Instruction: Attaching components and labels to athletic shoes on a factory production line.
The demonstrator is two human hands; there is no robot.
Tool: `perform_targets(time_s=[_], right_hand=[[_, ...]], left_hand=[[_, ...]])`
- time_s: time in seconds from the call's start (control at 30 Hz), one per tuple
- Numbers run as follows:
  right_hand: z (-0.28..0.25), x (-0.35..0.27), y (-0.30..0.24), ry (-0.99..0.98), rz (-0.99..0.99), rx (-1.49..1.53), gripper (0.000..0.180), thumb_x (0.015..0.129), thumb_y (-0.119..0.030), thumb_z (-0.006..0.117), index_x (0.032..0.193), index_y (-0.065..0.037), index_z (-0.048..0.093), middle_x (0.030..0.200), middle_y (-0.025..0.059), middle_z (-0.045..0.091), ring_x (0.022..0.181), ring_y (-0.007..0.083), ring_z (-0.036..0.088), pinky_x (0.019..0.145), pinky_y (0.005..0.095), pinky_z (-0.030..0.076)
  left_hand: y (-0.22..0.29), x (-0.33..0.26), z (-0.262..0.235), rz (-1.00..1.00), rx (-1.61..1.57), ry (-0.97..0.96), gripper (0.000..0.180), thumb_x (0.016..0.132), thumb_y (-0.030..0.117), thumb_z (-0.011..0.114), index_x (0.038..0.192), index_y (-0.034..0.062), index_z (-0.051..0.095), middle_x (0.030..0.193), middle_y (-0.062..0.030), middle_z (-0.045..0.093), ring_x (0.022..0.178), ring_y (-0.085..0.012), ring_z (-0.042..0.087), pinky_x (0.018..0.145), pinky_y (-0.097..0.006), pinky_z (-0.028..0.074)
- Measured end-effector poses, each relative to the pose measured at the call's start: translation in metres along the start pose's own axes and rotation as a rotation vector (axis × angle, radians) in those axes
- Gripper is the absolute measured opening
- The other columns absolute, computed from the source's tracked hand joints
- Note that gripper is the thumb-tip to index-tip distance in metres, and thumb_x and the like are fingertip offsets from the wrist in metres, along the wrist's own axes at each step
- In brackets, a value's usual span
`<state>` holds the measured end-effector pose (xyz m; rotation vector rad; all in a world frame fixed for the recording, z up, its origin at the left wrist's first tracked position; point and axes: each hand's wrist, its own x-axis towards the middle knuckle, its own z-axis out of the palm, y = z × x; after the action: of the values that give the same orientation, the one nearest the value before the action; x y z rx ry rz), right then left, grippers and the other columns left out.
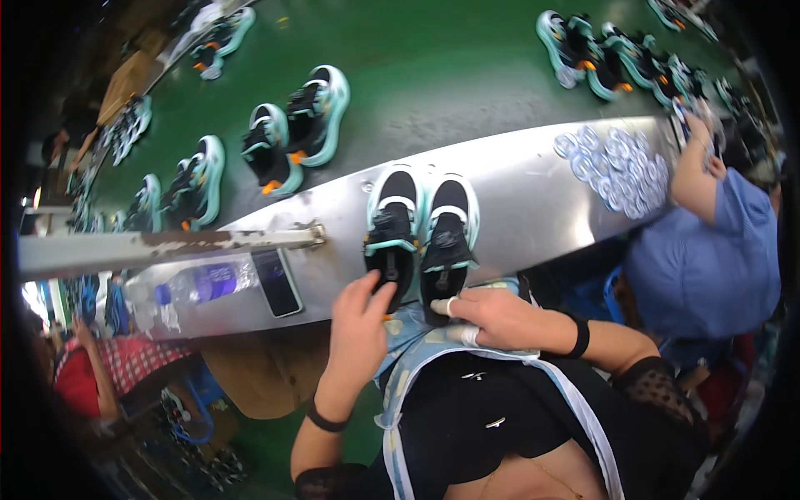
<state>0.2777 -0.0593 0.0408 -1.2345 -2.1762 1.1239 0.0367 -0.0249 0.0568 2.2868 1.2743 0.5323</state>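
Two black sneakers with white and mint-green soles stand side by side on the metal ledge in front of me, toes pointing away. My left hand is at the heel of the left sneaker. Its fingers are apart, and the fingertips touch the edge of the shoe's opening. My right hand pinches the heel collar of the right sneaker, with white coverings on some of its fingers. Part of that grip is hidden behind the hand itself.
The metal ledge borders a green surface carrying more sneakers. A pile of clear round discs lies at right beside a co-worker in blue. A painted metal bar, phone and plastic bottle are at left.
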Motion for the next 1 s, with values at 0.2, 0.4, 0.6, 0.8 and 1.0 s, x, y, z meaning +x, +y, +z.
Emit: perform_targets(time_s=[0.2, 0.4, 0.6, 0.8, 1.0], right_hand=[[-0.075, 0.014, 0.014, 0.004, -0.040, 0.190, 0.038, 0.082, -0.013, 0.070, 0.120, -0.013, 0.065, 0.090, 0.0101, 0.065, 0.074, 0.0237, 0.062, 0.070, 0.0360, 0.050], [-0.065, 0.044, 0.029, -0.214, -0.029, -0.049, 0.067, 0.070, -0.010, 0.074, 0.133, -0.018, 0.053, 0.091, 0.0095, 0.049, 0.074, 0.0264, 0.057, 0.066, 0.0388, 0.046], [-0.031, 0.058, 0.025, -0.115, -0.080, -0.204, 0.056, 0.068, -0.006, 0.071, 0.122, -0.015, 0.056, 0.090, 0.0104, 0.049, 0.075, 0.0339, 0.059, 0.064, 0.0424, 0.047], [-0.055, 0.038, 0.026, -0.223, -0.028, -0.335, 0.051, 0.069, -0.006, 0.068, 0.116, -0.013, 0.050, 0.092, 0.0118, 0.058, 0.081, 0.0351, 0.063, 0.064, 0.0432, 0.051], [-0.042, 0.029, 0.032, -0.088, -0.039, -0.227, 0.051, 0.073, -0.005, 0.066, 0.122, -0.011, 0.052, 0.091, 0.0116, 0.059, 0.081, 0.0336, 0.063, 0.067, 0.0432, 0.050]], left_hand=[[0.036, -0.019, 0.026, -0.191, -0.545, 0.069, 0.032, 0.069, -0.009, 0.050, 0.094, 0.0016, 0.066, 0.096, -0.0131, 0.065, 0.092, -0.0315, 0.058, 0.082, -0.040, 0.047], [0.027, -0.008, 0.093, 0.211, -0.343, 0.016, 0.012, 0.066, -0.005, 0.055, 0.071, 0.0055, 0.059, 0.073, -0.0085, 0.058, 0.076, -0.0287, 0.057, 0.066, -0.037, 0.046], [0.026, -0.002, 0.095, 0.186, -0.392, -0.010, 0.009, 0.066, -0.003, 0.056, 0.065, 0.0052, 0.053, 0.066, -0.0097, 0.052, 0.071, -0.0308, 0.056, 0.064, -0.038, 0.046], [0.021, -0.001, 0.076, -0.176, -0.741, 0.032, 0.010, 0.081, -0.002, 0.050, 0.082, 0.0012, 0.060, 0.076, -0.0109, 0.063, 0.068, -0.0236, 0.063, 0.061, -0.033, 0.049], [0.040, 0.018, 0.043, -0.833, -1.403, -0.333, 0.025, 0.098, 0.017, 0.049, 0.106, -0.0047, 0.059, 0.083, -0.0143, 0.067, 0.059, -0.0138, 0.062, 0.052, -0.024, 0.047]])
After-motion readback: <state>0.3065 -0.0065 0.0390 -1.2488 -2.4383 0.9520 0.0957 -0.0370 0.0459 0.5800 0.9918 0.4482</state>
